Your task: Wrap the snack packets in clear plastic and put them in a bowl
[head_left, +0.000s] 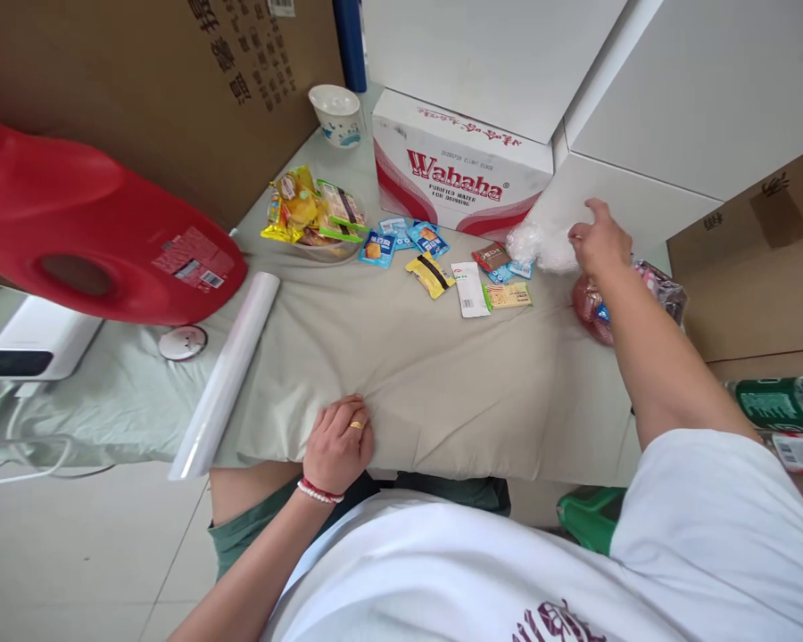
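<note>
My left hand (338, 444) rests on the near edge of the cloth-covered table (388, 383), its fingers curled in a loose fist with nothing showing in them. My right hand (600, 239) is stretched out at the far right, thumb and index finger apart, beside a crumpled clear plastic bag (542, 248). Below the right forearm lies a red round package (590, 308), partly covered by the arm. Left of the bag lie several small snack packets: a brown one (492, 257), a white one (469, 290), a yellow one (430, 274) and blue ones (377, 249).
A clear bowl (335, 252) holds more snack packets. Behind stand a paper cup (336, 116) and a Wahaha water carton (459, 169). On the left are a red jug (94, 232), a plastic-film roll (227, 374) and a white power bank (44, 334). A green bottle (776, 403) lies right.
</note>
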Available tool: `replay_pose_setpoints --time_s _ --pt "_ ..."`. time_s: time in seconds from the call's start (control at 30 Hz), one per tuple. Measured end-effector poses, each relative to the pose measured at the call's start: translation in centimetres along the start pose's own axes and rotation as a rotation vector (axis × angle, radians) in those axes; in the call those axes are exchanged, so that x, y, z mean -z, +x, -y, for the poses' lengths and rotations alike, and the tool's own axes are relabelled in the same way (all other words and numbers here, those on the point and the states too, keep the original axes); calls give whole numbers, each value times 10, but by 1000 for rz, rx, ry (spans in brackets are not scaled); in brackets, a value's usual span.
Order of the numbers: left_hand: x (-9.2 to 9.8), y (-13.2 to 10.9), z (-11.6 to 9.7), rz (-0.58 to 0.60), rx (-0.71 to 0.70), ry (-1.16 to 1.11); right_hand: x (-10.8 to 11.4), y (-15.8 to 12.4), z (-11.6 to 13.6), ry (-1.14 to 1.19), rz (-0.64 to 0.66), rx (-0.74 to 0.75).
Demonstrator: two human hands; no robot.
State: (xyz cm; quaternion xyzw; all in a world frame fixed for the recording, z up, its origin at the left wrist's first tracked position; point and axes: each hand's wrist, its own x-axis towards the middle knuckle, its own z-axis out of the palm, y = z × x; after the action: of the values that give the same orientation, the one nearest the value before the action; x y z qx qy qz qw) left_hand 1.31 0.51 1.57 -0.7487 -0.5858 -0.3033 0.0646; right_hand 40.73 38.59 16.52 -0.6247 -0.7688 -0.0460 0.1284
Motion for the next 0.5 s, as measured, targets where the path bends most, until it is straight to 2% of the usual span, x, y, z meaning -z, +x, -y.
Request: replay_pose_setpoints --time_s 0.07,0.17,0.27,0.33,0.37,0.43,0.5 --pt "-1 -1 2 -8 9 -22 15 -10 1 126 -133 -75" --pt "0 -3 4 -46 26 -120 42 -58 10 519 -276 -168" --pt "5 4 -2 -141 157 -258 52 -130 33 1003 -204 -324" --pt "7 18 -16 -124 334 -456 46 -178 55 1203 -90 -446" --pt "7 28 -26 -66 442 -616 40 -200 67 1266 -40 -509" --pt "2 53 -46 116 677 -1084 23 -238 92 1353 56 -619" --pt "-8 79 -65 309 899 -1487 7 -265 115 1411 144 -670"
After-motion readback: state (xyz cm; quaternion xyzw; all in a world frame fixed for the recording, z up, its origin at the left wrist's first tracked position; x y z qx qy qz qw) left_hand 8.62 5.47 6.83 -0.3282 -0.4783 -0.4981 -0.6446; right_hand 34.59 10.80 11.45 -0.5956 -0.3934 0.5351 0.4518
